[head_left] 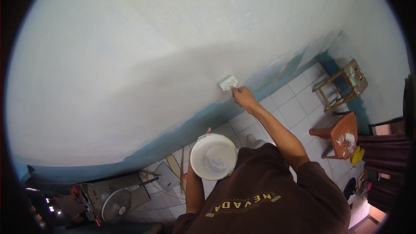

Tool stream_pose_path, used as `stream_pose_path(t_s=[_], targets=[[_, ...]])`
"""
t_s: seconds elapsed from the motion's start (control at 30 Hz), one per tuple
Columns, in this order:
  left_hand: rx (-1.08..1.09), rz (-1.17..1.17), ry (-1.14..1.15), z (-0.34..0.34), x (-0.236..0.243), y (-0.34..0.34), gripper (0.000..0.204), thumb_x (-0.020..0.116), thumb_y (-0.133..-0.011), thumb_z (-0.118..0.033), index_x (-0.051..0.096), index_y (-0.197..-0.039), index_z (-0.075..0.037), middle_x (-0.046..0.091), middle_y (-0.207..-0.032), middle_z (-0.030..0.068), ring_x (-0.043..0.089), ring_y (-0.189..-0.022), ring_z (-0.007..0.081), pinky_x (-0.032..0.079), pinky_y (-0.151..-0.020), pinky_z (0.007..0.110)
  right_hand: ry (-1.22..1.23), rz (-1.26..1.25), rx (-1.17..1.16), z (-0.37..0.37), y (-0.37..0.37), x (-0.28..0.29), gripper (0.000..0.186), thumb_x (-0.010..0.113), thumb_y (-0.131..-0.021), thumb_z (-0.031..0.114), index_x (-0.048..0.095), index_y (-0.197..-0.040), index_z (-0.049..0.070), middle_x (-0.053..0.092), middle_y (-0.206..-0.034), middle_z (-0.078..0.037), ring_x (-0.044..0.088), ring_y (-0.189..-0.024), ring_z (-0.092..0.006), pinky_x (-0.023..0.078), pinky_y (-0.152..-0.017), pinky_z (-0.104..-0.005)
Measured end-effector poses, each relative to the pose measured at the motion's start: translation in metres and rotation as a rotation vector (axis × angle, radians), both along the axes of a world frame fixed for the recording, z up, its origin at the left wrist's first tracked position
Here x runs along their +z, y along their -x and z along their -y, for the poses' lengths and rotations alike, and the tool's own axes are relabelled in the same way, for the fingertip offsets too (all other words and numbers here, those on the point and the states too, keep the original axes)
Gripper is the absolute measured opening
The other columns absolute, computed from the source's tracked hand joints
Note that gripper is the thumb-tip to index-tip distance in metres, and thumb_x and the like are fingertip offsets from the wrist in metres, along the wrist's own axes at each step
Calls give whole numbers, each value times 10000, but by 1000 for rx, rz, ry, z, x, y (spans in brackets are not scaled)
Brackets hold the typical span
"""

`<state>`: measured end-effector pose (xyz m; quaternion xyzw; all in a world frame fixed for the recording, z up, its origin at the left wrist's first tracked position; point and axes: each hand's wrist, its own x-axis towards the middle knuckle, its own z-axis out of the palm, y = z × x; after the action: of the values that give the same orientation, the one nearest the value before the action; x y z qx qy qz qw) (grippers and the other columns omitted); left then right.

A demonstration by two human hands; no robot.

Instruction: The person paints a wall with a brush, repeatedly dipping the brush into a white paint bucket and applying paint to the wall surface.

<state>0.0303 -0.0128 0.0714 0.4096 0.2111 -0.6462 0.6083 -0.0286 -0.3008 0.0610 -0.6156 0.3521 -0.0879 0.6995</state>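
My right hand point(244, 97) is closed round the handle of a wide paintbrush point(227, 82). Whitish paint covers the brush, and its bristles are at the pale wall point(173, 73). Close to my chest, my left hand point(209, 130) holds a white paint bucket point(195, 158) from its far side. Only a fingertip shows past the rim; the bucket hides the other fingers. Some white paint point(219, 158) lies in the bottom of the bucket. Along the lower wall runs a blue band point(173, 134) with an uneven upper edge where pale paint meets it.
A paint-spotted wooden chair point(336, 89) stands at the far right. Nearer is a brown plastic stool point(344, 134) with paint splashes and a yellow item point(357, 155) at its edge. At lower left is a fan point(116, 206). White tiles point(288, 102) cover the floor; dark curtains point(383, 158) hang at right.
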Motion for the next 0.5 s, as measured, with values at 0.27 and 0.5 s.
stream_pose_path(t_s=[0.27, 0.5], targets=[[1, 10, 17, 14, 1, 5, 453, 688, -933, -546, 760, -841, -108, 735, -762, 56, 691, -614, 199, 587, -630, 401, 171, 382, -1, -17, 13, 165, 526, 462, -1083, 440, 541, -749, 41, 441, -587, 8, 406, -526, -100, 334, -495, -306], [98, 231, 44, 14, -2, 23, 381, 672, -975, -445, 762, -888, -85, 747, -800, 66, 705, -643, 189, 599, -644, 376, 463, 281, -42, -6, -12, 6, 555, 433, -1089, 452, 592, -875, -35, 460, -606, -76, 461, -579, -155, 385, -568, -341]])
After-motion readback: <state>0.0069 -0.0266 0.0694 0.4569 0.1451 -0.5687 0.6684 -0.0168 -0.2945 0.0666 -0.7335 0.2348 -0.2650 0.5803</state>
